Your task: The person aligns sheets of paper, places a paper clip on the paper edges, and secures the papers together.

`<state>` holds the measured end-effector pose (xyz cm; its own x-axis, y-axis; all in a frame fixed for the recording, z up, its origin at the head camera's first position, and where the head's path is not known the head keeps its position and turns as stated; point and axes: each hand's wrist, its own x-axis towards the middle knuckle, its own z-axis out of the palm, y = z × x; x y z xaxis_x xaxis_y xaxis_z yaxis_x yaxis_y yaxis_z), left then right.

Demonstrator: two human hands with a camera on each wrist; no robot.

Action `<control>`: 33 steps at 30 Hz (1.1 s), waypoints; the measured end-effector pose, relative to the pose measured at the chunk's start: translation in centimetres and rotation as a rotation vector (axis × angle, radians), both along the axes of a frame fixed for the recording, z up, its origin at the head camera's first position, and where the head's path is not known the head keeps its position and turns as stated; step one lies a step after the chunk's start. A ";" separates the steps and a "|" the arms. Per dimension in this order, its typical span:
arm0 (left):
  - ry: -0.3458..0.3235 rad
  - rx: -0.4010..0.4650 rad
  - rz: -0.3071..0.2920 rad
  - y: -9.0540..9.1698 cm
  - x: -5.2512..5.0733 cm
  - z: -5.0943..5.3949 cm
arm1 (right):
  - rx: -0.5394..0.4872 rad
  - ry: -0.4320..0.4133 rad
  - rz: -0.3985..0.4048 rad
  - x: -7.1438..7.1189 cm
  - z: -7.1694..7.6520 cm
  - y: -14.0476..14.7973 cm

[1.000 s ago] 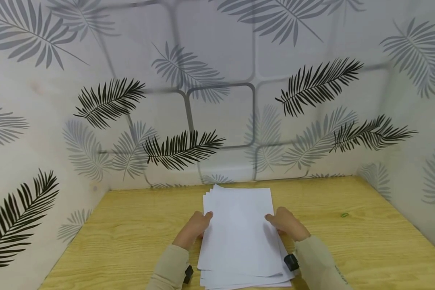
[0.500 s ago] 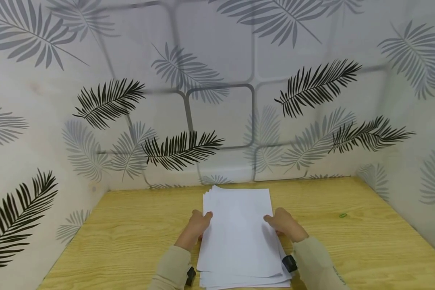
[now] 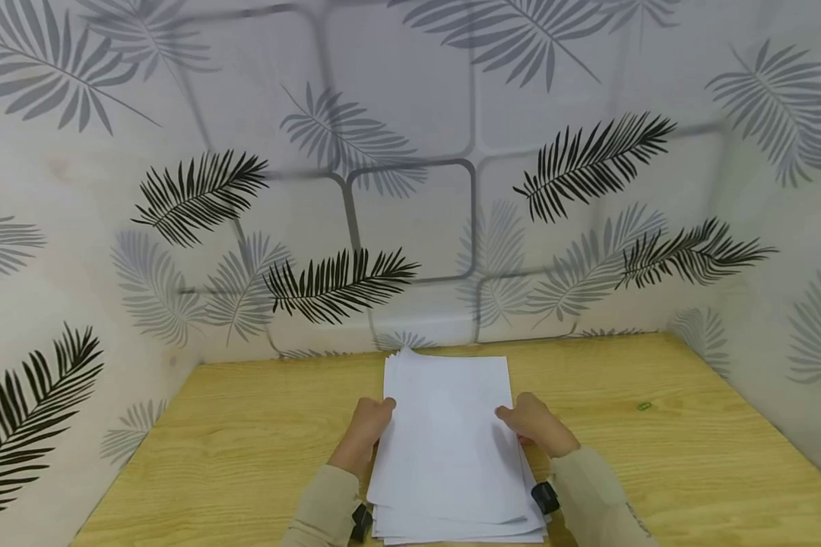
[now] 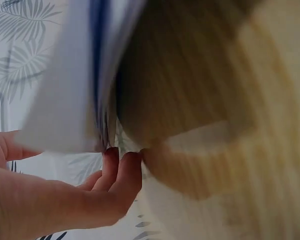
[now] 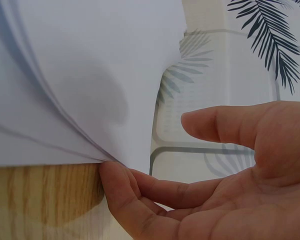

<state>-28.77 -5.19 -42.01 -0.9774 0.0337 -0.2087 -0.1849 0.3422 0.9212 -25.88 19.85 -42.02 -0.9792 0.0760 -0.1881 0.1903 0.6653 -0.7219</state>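
A stack of white paper sheets [image 3: 448, 456] lies in front of me, its lower sheets sticking out unevenly at the near end. My left hand [image 3: 366, 429] holds its left edge, thumb on the top side. In the left wrist view, the fingertips [image 4: 110, 156] touch the edge from below, and the stack is raised off the wood there. My right hand [image 3: 537, 424] is at the right edge. In the right wrist view its curled fingers [image 5: 121, 185] meet the sheets' edge, while the thumb stands apart from the paper. Some sheets bow there, with gaps between them.
The stack is over a wood-grain table [image 3: 260, 448]. A small green paper clip [image 3: 645, 406] lies to its right. A wall with a leaf pattern [image 3: 410, 228] closes off the back and both sides. Dark wrist devices [image 3: 545, 497] sit at both cuffs.
The sheets' staggered upper left corners look more even now. Both hands stay at the sides of the stack with almost no movement; the whole view has shifted slightly.
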 end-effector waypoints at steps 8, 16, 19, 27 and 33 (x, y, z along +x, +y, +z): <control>-0.013 0.057 -0.008 0.1 -0.1 0.3 | -0.001 0.004 -0.001 -0.1 0.1 0.0; -0.009 0.014 -0.011 0.1 0.1 -0.3 | 0.008 0.001 -0.001 0.0 0.1 0.0; 0.027 0.014 -0.038 0.2 0.2 -0.4 | 0.008 -0.011 -0.007 0.1 0.0 0.0; 0.101 0.073 -0.086 0.3 1.2 -0.1 | 0.029 -0.014 -0.010 0.1 0.1 -0.1; 0.118 0.106 -0.116 0.2 1.6 0.2 | 0.039 -0.011 -0.014 0.1 0.0 -0.1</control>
<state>-27.16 -4.96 -41.76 -0.9831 0.1637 -0.0818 -0.0379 0.2553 0.9661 -25.77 19.74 -42.01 -0.9758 0.0976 -0.1957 0.2080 0.6903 -0.6929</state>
